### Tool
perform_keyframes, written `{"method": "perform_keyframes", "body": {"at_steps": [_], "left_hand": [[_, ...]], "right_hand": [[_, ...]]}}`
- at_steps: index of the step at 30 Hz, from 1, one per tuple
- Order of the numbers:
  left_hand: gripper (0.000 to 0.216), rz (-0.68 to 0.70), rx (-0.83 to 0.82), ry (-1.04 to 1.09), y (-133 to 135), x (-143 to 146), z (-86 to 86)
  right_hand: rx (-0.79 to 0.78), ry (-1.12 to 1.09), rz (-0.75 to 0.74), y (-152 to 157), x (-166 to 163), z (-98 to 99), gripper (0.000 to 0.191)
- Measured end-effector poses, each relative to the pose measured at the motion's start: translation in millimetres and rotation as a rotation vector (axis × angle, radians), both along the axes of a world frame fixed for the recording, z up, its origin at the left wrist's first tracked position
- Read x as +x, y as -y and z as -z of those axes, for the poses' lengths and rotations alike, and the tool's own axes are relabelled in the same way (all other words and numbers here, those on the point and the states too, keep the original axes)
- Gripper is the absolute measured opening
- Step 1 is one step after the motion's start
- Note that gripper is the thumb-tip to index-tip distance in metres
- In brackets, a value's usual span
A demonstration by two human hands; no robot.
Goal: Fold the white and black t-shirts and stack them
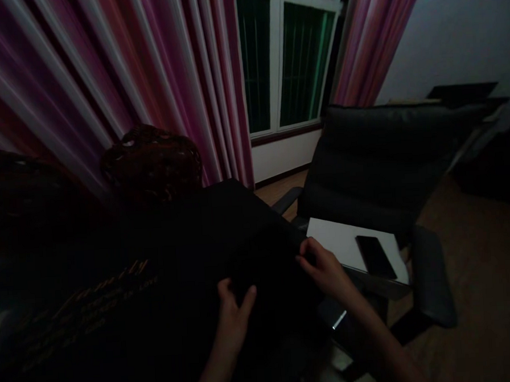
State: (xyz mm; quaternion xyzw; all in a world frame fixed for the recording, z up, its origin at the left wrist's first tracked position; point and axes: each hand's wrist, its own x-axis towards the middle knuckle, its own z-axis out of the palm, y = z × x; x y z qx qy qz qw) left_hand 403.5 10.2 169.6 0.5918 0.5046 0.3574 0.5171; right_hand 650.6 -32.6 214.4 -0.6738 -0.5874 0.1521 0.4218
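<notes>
Two bare hands work a black cloth garment in a dim room.

The black cloth garment (pixel 165 264), printed with faint orange lettering, lies spread over a dark surface in front of the person. The left hand (pixel 235 309) rests flat on its near right part, its grip wide open with thumb and fingers splayed on the fabric. The right hand (pixel 324 269) is at the garment's right edge, its grip curled closed and pinching the cloth there. Just beside that hand, a black padded office chair (pixel 381 156) carries a flat white board (pixel 341 240) with a black phone (pixel 375 256) on top. A carved dark wooden chair back (pixel 151 159) stands beyond the cloth, before pink striped curtains (pixel 116 67) and a barred window (pixel 288 52).
</notes>
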Motion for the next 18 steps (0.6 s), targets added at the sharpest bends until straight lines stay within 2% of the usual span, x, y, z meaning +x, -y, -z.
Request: {"method": "perform_keyframes", "body": {"at_steps": [2,4,6,8,10,13,16,18], "left_hand": [[0.068,0.094,-0.059,0.078,5.3,28.6,8.0],[0.066,0.146,-0.106,0.121,10.4,40.2,23.5],[0.06,0.145,-0.084,0.152,13.9,35.1,40.7],[0.055,0.096,-0.035,0.161,14.3,17.6,53.2],[0.054,0.005,0.005,0.141,11.4,-7.2,58.6],[0.06,-0.199,0.048,0.129,2.4,-48.9,60.0],[0.064,-0.435,0.025,0.136,-7.7,-91.1,65.7],[0.058,-0.546,0.039,0.074,-11.7,-118.3,72.9]], "right_hand": [[0.003,0.012,0.192,9.4,57.7,15.4,0.026],[-0.04,0.113,0.503,21.2,116.6,39.1,0.036],[-0.226,0.335,0.789,33.2,167.7,66.6,0.047],[-0.39,0.495,0.947,41.7,203.1,93.3,0.063],[-0.461,0.556,1.005,44.7,220.8,116.4,0.074],[-0.493,0.589,1.034,41.0,225.8,142.5,0.076],[-0.499,0.614,1.07,35.2,225.3,159.3,0.072],[-0.486,0.626,1.096,33.0,227.2,166.6,0.069]]}}
